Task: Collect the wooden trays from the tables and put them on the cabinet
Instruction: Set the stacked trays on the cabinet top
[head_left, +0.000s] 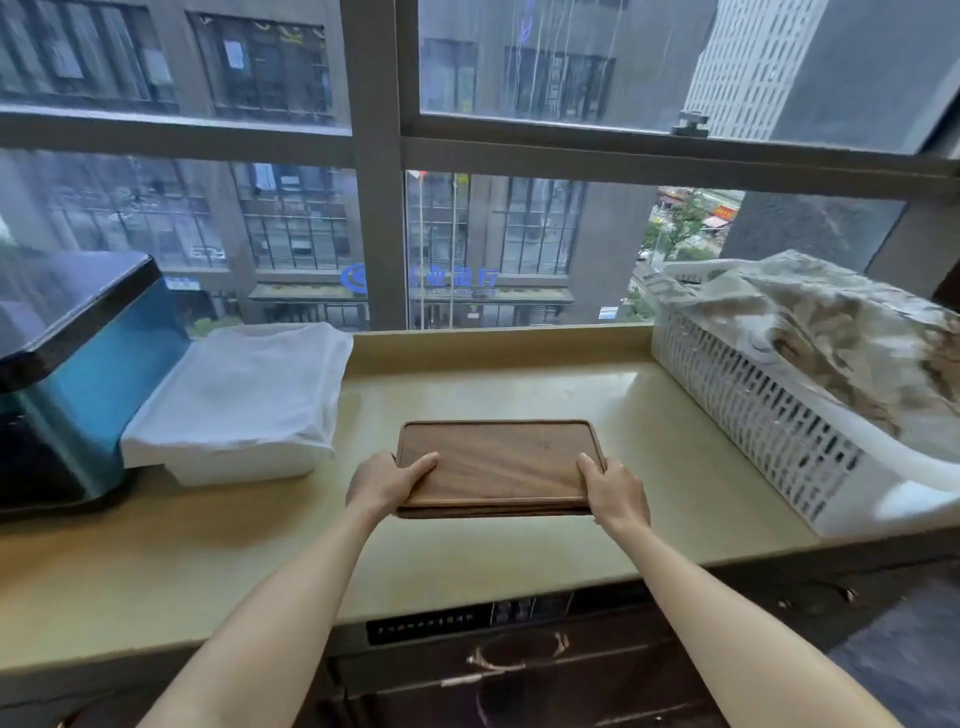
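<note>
A stack of dark wooden trays (497, 463) lies flat on the beige cabinet top (623, 415), in the middle, below the window. The top tray is rectangular with a raised rim, and the edge of at least one more tray shows under it at the front. My left hand (385, 480) grips the stack's near-left corner, thumb on top. My right hand (613, 486) grips the near-right corner the same way. Both forearms reach in from the bottom of the view.
A white lidded box with a cloth over it (244, 400) sits left of the trays, beside a blue and black appliance (72, 374). A white slotted basket (779, 415) holding patterned fabric stands at the right. A large window rises behind; a dark appliance front sits below the counter.
</note>
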